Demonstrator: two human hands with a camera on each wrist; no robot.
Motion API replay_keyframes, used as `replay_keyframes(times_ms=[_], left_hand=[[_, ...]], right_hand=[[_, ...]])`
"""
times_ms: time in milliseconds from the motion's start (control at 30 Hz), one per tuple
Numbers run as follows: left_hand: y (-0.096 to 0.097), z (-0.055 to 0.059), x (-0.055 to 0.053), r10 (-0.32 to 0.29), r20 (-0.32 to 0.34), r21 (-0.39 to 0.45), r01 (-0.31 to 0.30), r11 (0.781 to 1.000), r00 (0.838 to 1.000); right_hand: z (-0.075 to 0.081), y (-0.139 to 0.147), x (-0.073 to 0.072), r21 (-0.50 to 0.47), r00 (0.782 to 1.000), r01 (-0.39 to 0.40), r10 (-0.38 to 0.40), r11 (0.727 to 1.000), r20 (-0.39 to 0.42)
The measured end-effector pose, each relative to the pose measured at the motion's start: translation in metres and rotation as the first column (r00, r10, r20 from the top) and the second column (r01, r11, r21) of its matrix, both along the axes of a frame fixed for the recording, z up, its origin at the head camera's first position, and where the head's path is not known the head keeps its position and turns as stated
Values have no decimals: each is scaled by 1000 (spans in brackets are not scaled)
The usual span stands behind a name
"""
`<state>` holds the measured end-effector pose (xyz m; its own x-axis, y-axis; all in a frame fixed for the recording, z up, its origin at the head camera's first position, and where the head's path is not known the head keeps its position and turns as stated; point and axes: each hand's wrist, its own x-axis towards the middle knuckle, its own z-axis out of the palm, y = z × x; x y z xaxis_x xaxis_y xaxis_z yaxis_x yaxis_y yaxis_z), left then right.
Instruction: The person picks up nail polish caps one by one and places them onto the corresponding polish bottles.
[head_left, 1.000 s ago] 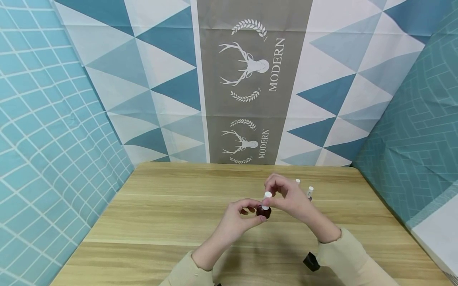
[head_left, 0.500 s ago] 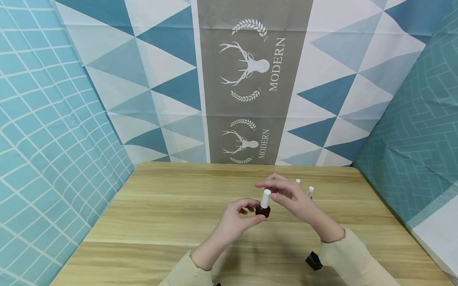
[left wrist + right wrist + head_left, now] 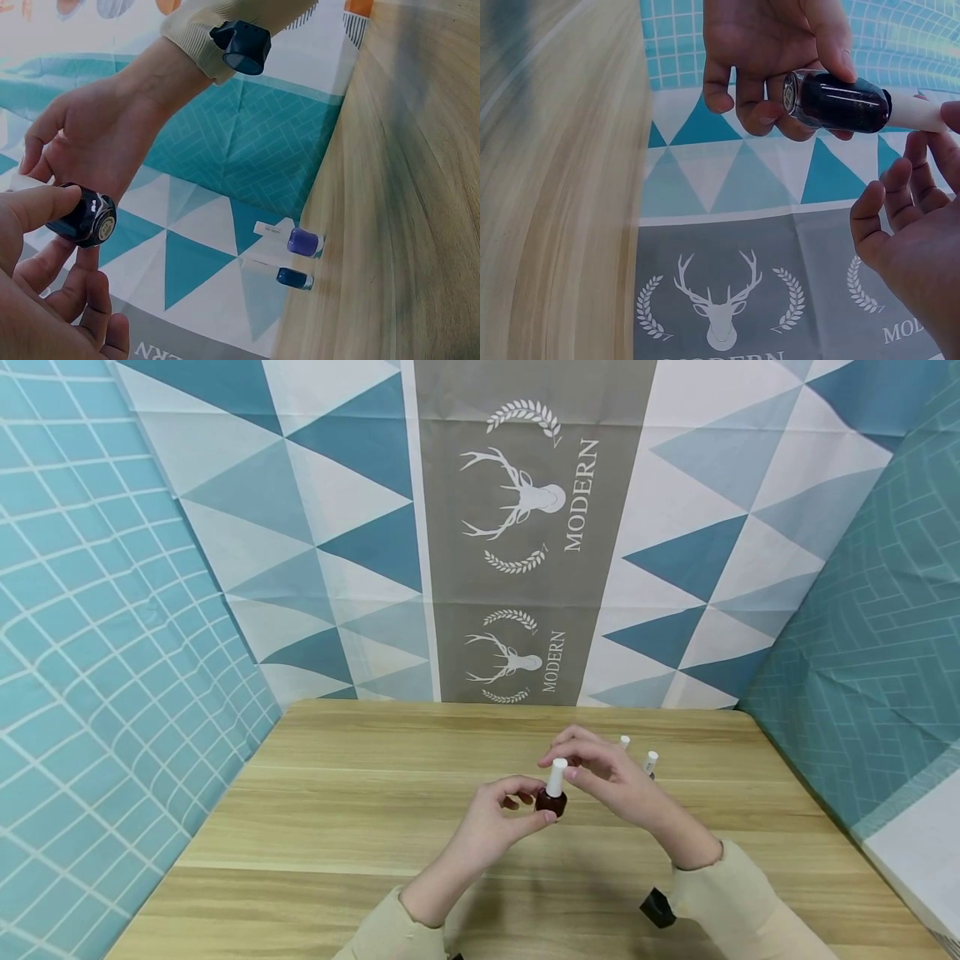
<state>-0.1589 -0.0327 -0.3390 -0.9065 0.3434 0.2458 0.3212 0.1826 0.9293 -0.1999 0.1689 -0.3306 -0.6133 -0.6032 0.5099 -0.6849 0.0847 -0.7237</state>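
Note:
A dark nail polish bottle [image 3: 551, 804] with a tall white cap [image 3: 557, 778] is held up above the table, cap upward and slightly tilted. My left hand [image 3: 504, 814] pinches its glass body between thumb and fingers; in the left wrist view the bottle's round base [image 3: 105, 226] faces the camera. At the cap, my right hand [image 3: 611, 775] has its thumb on one side and fingertips on the other. The right wrist view shows that thumb and a finger pinching the cap's end [image 3: 919, 112], the other fingers [image 3: 870, 206] curved loosely.
Two more nail polish bottles stand behind the right hand, one purple [image 3: 304, 241] and one dark blue [image 3: 294, 278], both white-capped. The wooden table [image 3: 337, 827] meets a patterned cloth backdrop [image 3: 517, 568]. A black wrist camera [image 3: 657, 907] sits at the right sleeve.
My right hand loosened its fingers from the white cap half a second ago, and they now close in on it again. The left hand keeps the bottle nearly still.

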Motion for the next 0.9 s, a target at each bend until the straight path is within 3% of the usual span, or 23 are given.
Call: replay_keyframes(times_ms=[133,433,667,900], left_hand=[[0,-2,-1,2,2,-4,-2,1000,1000],[2,-32,-17,6,-3,-1,-6,1000,1000],[2,-33,-18,4,-20,-8,-4,1000,1000],[2,-33,-17,6,-21,-12,-6,1000,1000]], right_hand=[[0,0,1,11,999,35,-35,999,34],[-4,1,-2,3,993,108,-108,994,-38],[-4,0,-5,-35,993,103,-105,994,-55],[-3,-1,-6,-45,994,107,-108,993,-20]])
